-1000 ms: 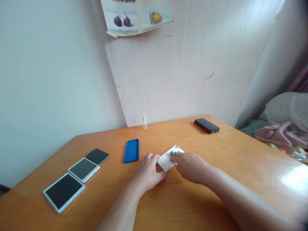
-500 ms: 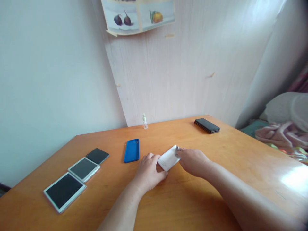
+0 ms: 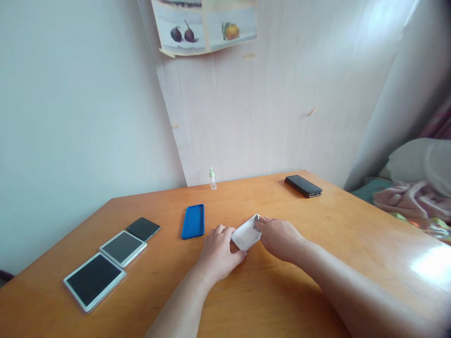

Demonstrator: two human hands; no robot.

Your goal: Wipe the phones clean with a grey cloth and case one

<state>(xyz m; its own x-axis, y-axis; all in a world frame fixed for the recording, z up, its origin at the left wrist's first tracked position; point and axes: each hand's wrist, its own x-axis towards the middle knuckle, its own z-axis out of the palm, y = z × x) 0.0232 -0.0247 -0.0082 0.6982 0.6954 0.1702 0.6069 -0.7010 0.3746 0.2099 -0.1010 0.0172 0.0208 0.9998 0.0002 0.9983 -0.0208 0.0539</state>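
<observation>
A white phone (image 3: 244, 234) lies back side up on the wooden table, tilted to the right. My left hand (image 3: 219, 251) is closed round its near left end, fingers along the left edge and thumb at the near corner. My right hand (image 3: 280, 238) presses its fingertips onto the far right end of the phone. Under those fingertips shows a small grey piece (image 3: 257, 218), perhaps a folded cloth; most of it is hidden. Left of my left hand lies a blue phone case (image 3: 193, 221), hollow side up.
At left, two white-framed tablets, a larger (image 3: 94, 282) and a smaller (image 3: 123, 248), lie in a row with a dark phone-like device (image 3: 143, 228). A small clear spray bottle (image 3: 212, 180) stands at the back edge. Stacked black phones (image 3: 303, 185) lie at the back right.
My right fingertips and the grey piece have shifted slightly left across the far end of the phone. My left hand keeps its hold. The view has tilted up slightly.
</observation>
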